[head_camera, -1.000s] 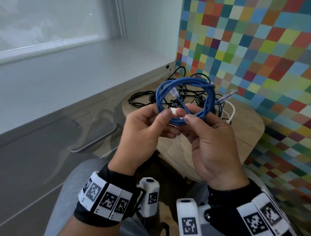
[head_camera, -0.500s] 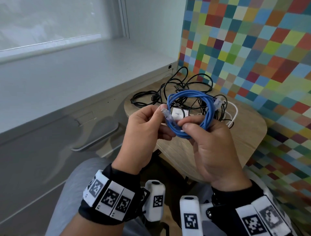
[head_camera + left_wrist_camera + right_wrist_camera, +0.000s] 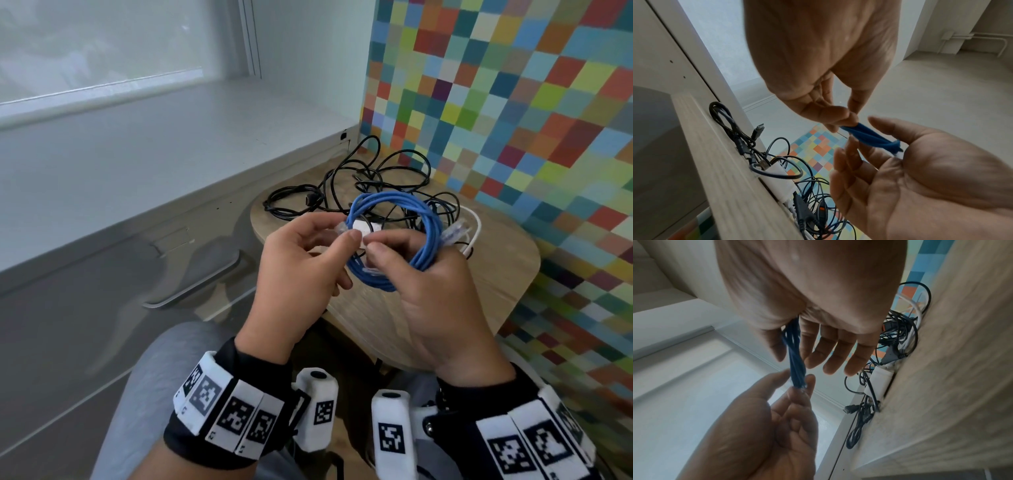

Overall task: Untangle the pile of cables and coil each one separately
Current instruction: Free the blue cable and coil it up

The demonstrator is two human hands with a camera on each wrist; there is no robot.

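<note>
A blue cable (image 3: 428,219) wound into a round coil hangs over the wooden table (image 3: 513,274), held between both hands. My left hand (image 3: 346,233) pinches its clear plug end at the coil's left side; the same pinch shows in the left wrist view (image 3: 840,125). My right hand (image 3: 394,255) grips the coil's lower strands with the thumb on top and the fingers behind; the right wrist view shows the blue cable (image 3: 794,353) between thumb and forefinger. The other clear plug (image 3: 454,231) sticks out on the right. A tangle of black cables (image 3: 359,185) lies on the table beyond.
A white adapter (image 3: 363,226) and a white cable (image 3: 476,226) lie in the tangle. A grey window sill (image 3: 137,154) runs along the left and a coloured mosaic wall (image 3: 513,102) stands on the right. A drawer handle (image 3: 205,284) is below the sill.
The coil has come down and tilted flatter over the table. My left hand let go of the coil's bottom and now pinches the plug end; the right hand kept its hold.
</note>
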